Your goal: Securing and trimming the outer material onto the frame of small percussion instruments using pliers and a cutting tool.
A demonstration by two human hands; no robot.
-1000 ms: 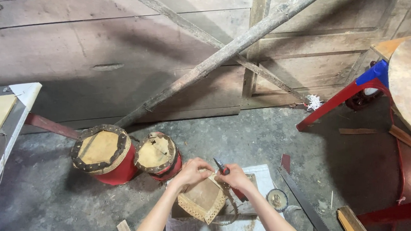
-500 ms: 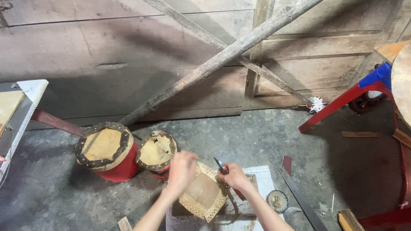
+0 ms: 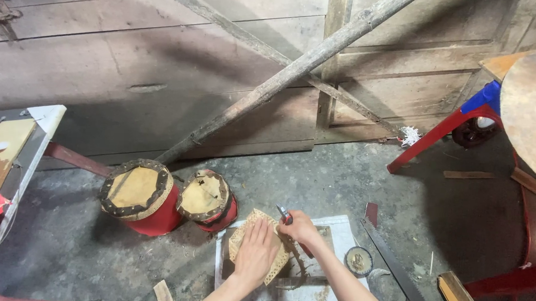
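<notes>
My left hand (image 3: 255, 254) lies flat, fingers spread, on a tan piece of hide with rows of small holes (image 3: 245, 226), which rests on a white board (image 3: 340, 226) on the floor. My right hand (image 3: 299, 228) grips a small tool with a red handle and a metal tip (image 3: 284, 214) at the hide's upper right edge. Two red drums with tan skins, a larger one (image 3: 138, 194) and a smaller one (image 3: 206, 198), stand just left of the hide.
A round tin (image 3: 358, 260) and a long metal strip (image 3: 395, 269) lie to the right. Red and blue frame legs (image 3: 437, 132) stand at right. A wooden pole (image 3: 295, 70) leans on the plank wall. A table edge (image 3: 36, 146) is at left.
My left hand has moved from the hide's edge onto its top and now presses it flat on the board. The hide has dropped from tilted to flat.
</notes>
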